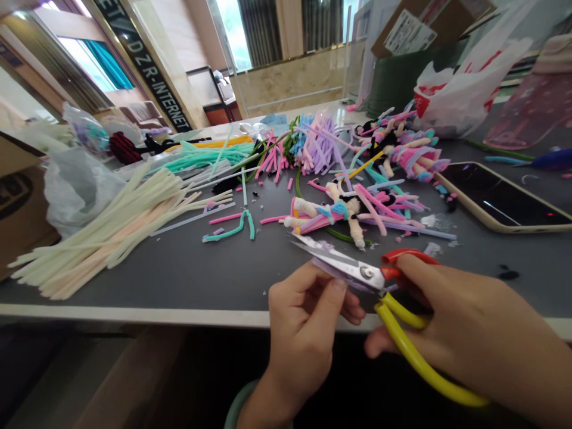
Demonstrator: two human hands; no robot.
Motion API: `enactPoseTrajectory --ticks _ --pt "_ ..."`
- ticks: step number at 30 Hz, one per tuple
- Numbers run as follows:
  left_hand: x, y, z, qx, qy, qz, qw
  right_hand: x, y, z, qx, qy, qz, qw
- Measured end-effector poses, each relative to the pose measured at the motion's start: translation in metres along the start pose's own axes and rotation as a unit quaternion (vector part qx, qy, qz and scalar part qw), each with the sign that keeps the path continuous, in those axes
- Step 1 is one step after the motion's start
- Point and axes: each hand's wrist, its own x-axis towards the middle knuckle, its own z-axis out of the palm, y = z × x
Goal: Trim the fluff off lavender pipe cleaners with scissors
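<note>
My right hand (473,316) grips a pair of scissors (353,265) with one red and one yellow handle; the blades point left and are parted a little. Just under the blades, my left hand (301,333) pinches a light purple pipe cleaner (329,270), mostly hidden by fingers and metal. Both hands are at the table's front edge. Beyond the scissor tips lies a small pipe cleaner figure (339,211) in cream, pink and blue. A bent teal pipe cleaner (243,220) rests to its left.
Cream pipe cleaners (102,232) lie in a bundle at left, beside a cardboard box (22,208). Teal (196,156) and purple bundles (319,146) are farther back. At right are a phone (509,196), a white plastic bag (460,98), a pink bottle (531,101) and finished-looking figures (415,152).
</note>
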Motion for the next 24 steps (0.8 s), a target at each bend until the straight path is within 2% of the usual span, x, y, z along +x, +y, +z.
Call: enactPoseTrajectory --ticks 8,14,19,24 --pt "0.002 -0.003 -0.001 -0.054 0.001 -0.002 0.999 0.006 0.016 -0.007 0.023 0.002 0.080 0.997" --pt "0.002 -0.002 -0.006 -0.082 0.012 0.013 0.996 0.006 0.023 -0.009 0.035 -0.019 0.106 0.994" --pt "0.006 0.005 -0.017 -0.055 0.047 0.051 0.996 0.003 0.024 -0.001 0.028 -0.060 0.117 0.991" --pt "0.012 0.014 -0.033 -0.031 0.104 0.079 0.991 0.005 0.025 0.002 0.036 -0.072 0.137 0.987"
